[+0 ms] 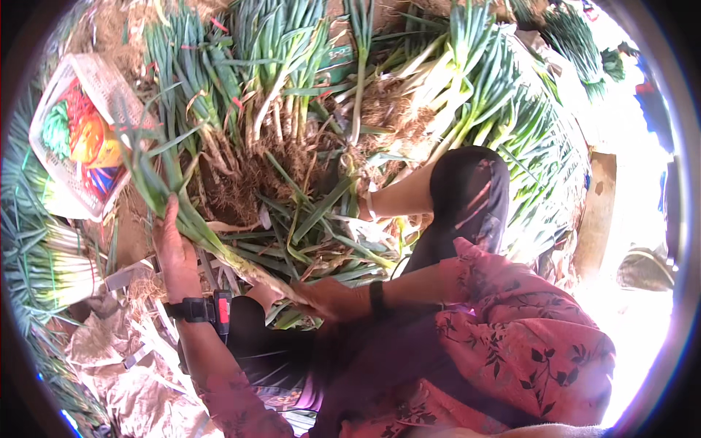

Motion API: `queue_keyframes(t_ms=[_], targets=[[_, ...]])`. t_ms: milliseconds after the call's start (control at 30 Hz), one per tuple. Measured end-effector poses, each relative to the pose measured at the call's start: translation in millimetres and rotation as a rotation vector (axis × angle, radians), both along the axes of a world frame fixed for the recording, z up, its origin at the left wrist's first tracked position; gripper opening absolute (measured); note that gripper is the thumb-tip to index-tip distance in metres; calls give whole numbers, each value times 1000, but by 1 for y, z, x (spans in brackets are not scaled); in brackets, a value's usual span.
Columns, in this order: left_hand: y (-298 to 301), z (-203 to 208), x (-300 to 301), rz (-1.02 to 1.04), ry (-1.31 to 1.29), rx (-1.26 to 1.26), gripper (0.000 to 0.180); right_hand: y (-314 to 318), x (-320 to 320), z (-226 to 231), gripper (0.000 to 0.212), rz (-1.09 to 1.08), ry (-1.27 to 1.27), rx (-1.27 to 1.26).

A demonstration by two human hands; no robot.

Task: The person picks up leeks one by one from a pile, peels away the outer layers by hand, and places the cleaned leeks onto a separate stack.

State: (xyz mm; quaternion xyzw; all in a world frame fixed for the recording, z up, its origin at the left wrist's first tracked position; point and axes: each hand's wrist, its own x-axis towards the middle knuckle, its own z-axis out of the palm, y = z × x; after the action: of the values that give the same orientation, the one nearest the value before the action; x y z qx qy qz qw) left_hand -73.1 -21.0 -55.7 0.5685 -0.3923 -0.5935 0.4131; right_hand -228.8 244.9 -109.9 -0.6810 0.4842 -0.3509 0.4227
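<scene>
Probably light, bruisable; my left hand (175, 244) clasps this long green-and-white onion stalk (210, 239), right hand (330, 298) its firmer base (280, 287).

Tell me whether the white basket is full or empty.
Not empty: the basket holds red, green, orange and blue bundles. Whether it is full, I cannot tell.
</scene>
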Motion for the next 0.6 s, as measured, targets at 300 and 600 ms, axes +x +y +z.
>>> queue_keyframes(t_ms=[300, 600], targets=[[46, 37, -12, -125, 376, -97, 42, -128, -10, 49, 50, 6, -844, 361], [46, 57, -25, -155, 576, -336, 37, -160, -4, 61, 32, -155, -1357, 579]])
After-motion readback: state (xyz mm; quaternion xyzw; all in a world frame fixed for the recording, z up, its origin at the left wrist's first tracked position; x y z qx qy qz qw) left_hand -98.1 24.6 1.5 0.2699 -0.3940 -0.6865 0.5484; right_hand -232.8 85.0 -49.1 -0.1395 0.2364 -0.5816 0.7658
